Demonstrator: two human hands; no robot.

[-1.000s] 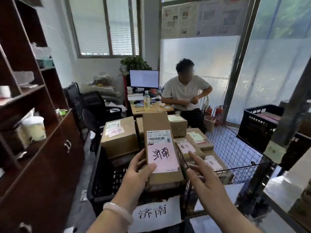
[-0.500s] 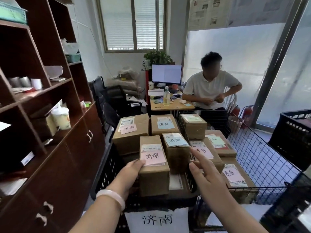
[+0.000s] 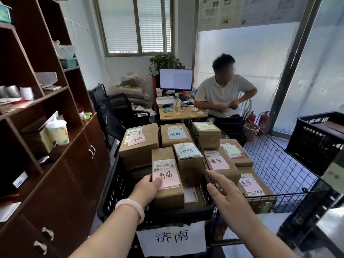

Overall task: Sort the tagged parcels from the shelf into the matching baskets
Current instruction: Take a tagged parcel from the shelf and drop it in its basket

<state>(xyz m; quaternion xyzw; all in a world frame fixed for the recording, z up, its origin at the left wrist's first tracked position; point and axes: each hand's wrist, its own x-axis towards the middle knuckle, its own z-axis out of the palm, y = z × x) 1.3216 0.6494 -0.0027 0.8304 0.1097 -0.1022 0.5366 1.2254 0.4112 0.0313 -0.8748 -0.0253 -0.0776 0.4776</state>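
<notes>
A brown parcel [image 3: 169,196] with a barcode label and a pink handwritten tag lies at the front of the black plastic basket [image 3: 119,185], among other tagged parcels [image 3: 138,146]. A white paper sign [image 3: 171,237] hangs on that basket's front. My left hand [image 3: 147,190] holds the parcel's near left corner, thumb on the pink tag. My right hand [image 3: 223,194] hovers open to the right of it, fingers stretched over the rim shared with the wire basket [image 3: 279,164]. It touches nothing.
The wire basket holds parcels with pink tags [image 3: 219,162] and a green-tagged one. A dark wooden shelf unit [image 3: 55,164] runs along the left. A second black crate [image 3: 316,138] stands at the right. A person [image 3: 223,94] sits at a desk behind the baskets.
The parcel, held upright above the basket a second ago, has come down and now lies flat in the black basket. My right hand stayed off it, and my view turned left.
</notes>
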